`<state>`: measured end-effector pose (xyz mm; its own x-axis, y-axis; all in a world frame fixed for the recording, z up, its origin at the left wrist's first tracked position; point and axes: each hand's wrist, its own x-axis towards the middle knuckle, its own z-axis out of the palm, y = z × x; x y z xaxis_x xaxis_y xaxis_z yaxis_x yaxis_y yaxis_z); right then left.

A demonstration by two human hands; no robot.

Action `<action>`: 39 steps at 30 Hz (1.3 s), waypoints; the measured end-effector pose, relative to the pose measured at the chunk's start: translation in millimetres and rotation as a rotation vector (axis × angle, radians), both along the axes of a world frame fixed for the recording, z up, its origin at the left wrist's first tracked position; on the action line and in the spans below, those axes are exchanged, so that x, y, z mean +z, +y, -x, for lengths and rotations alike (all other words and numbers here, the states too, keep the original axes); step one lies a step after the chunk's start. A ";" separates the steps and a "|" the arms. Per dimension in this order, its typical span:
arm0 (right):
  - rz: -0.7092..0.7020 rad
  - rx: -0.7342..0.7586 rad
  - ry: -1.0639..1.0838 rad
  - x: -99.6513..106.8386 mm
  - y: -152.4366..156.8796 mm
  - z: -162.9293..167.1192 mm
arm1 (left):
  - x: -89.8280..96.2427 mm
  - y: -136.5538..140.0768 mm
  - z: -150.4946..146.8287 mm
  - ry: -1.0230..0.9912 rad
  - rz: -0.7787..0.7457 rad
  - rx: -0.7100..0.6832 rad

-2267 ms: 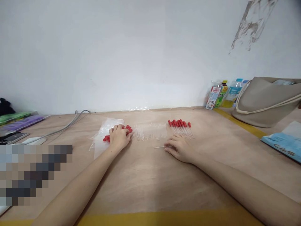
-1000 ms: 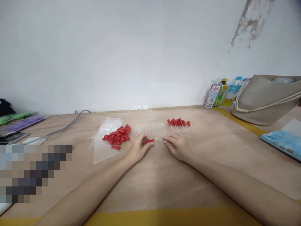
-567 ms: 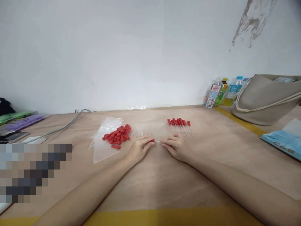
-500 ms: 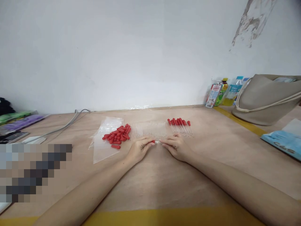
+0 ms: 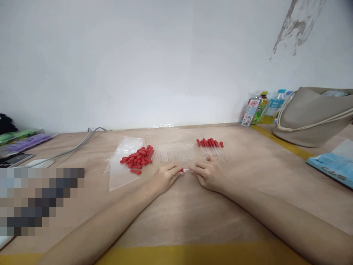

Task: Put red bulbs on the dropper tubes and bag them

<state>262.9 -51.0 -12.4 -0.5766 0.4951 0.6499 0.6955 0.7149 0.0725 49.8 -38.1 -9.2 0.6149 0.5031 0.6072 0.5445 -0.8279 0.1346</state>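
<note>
My left hand pinches a red rubber dropper bulb, mostly hidden by the fingers. My right hand is closed on a clear glass dropper tube, whose end meets the bulb between the hands. Beyond the hands lies a row of clear glass tubes. Left of it, loose red bulbs are heaped on a clear plastic bag. Several droppers with red bulbs fitted lie side by side past my right hand.
Bottles and a carton stand by the wall at the right, beside a grey-beige bag. A blue packet lies nearer. On the left are a grey cable, a phone and purple packaging.
Both hands have shifted slightly nearer to me, with the bulb and tube still between them. The heaped bulbs and rows of tubes stay where they were.
</note>
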 end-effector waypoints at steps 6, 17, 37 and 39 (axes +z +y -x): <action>0.011 0.072 0.064 0.1 3.2 1.0 | 5.7 -0.9 -0.3 -0.091 0.008 -0.026; -0.026 0.187 0.172 -1.9 8.7 0.1 | 10.5 -1.5 1.9 -0.130 0.159 -0.036; 0.133 0.325 0.211 0.0 4.6 9.2 | 8.2 -1.6 0.2 -0.046 0.003 -0.066; 0.141 0.328 0.218 0.3 4.7 10.6 | 8.2 -2.0 -0.2 -0.043 -0.011 -0.073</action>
